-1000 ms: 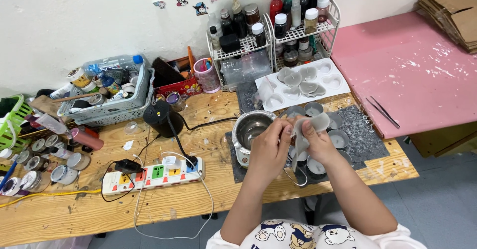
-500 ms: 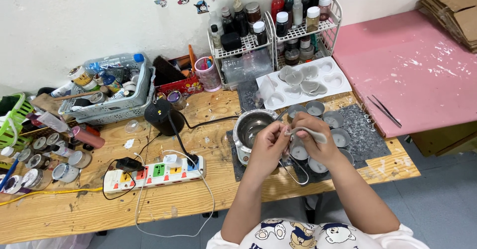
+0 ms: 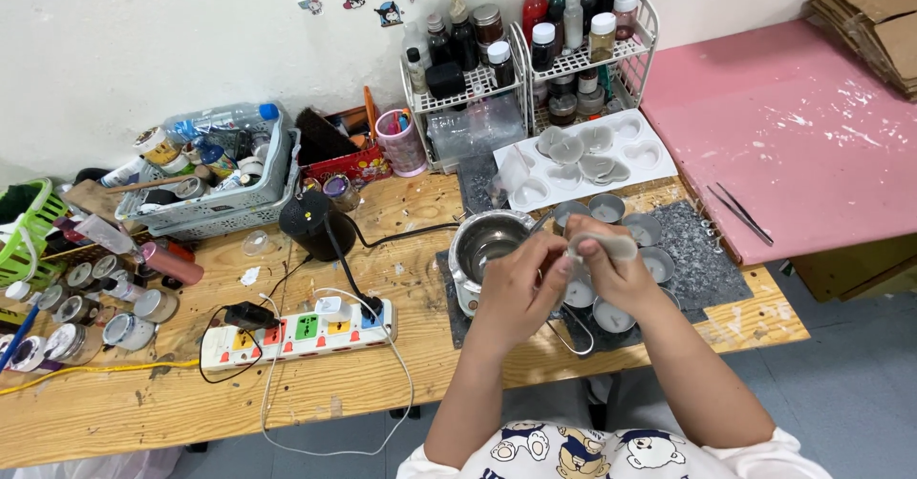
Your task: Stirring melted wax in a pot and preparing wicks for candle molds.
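Hands busy over a metal pot on a cluttered wooden desk (image 3: 143, 403).

White heart-cavity mould tray (image 3: 583, 159) holding about four grey casts; metal pot (image 3: 485, 245), contents unclear; roughly seven small round tins (image 3: 659, 264) with pale filling. Left hand (image 3: 516, 288) and right hand (image 3: 616, 274) together pinching one small pale piece (image 3: 602, 243) just beside the pot.

Pink board (image 3: 793, 135), white mould tray (image 3: 573, 169), green basket (image 3: 24, 231), grey mat (image 3: 702, 259).

Two bare hands working close together over the bench's near right edge.
The left hand (image 3: 516, 283) and right hand (image 3: 616, 269) are meeting fingertip to fingertip, fingers curling inward, both forearms angling up from below.
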